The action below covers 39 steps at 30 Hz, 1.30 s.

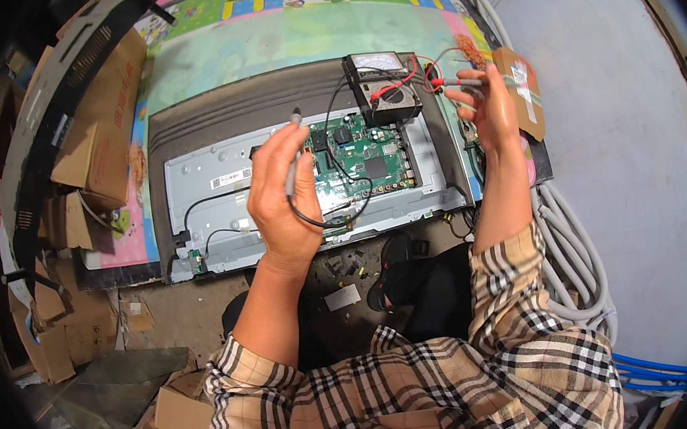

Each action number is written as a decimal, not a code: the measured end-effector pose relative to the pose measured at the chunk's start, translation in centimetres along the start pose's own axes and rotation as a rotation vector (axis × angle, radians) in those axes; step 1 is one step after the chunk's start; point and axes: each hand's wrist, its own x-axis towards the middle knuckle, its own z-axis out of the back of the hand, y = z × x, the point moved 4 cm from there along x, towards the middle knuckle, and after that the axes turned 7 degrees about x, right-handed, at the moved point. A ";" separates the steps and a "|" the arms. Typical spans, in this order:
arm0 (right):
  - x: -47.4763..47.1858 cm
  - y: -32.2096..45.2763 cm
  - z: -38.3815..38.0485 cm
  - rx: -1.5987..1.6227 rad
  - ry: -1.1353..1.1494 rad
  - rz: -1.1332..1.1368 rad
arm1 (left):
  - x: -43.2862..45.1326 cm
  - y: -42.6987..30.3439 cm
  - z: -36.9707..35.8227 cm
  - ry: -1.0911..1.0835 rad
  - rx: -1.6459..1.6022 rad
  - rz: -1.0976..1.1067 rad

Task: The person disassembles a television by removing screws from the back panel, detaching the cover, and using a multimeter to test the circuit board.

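Observation:
My left hand [283, 195] holds a grey test probe [295, 117] above the circuit board, its black lead looping under my wrist. To the right, my right hand [497, 112] has a second grey probe [463, 82], with a red lead, between thumb and fingers. Both leads run to an analog multimeter [391, 95], which rests on the upper right of an opened flat-screen television [228, 157]. The television lies flat, showing its metal back plate. A green main circuit board [374, 150] sits on that plate, partly hidden by my left hand.
A printed, padded cover [212, 48] spreads over the table beneath the television. Cardboard boxes [109, 131] stand at left, beside a long black-and-grey frame [58, 110]. Pliers [470, 142] and a cardboard piece [520, 98] lie at right. Grey conduit [575, 268] hangs near the wall. Scraps litter the floor.

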 end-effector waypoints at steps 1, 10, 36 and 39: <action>-0.8 -0.1 0.8 -0.001 0.014 0.006 | 0.0 -0.5 -0.5 0.013 -0.007 -0.006; -7.0 -2.4 -3.8 0.355 0.309 0.027 | -0.4 -2.2 -3.3 0.121 0.048 -0.110; -6.0 -5.0 -5.1 0.350 0.316 -0.083 | 0.2 -2.1 -4.7 0.184 0.061 -0.021; -6.0 -5.1 -5.2 0.348 0.316 -0.090 | 0.3 -2.1 -4.7 0.187 0.067 -0.020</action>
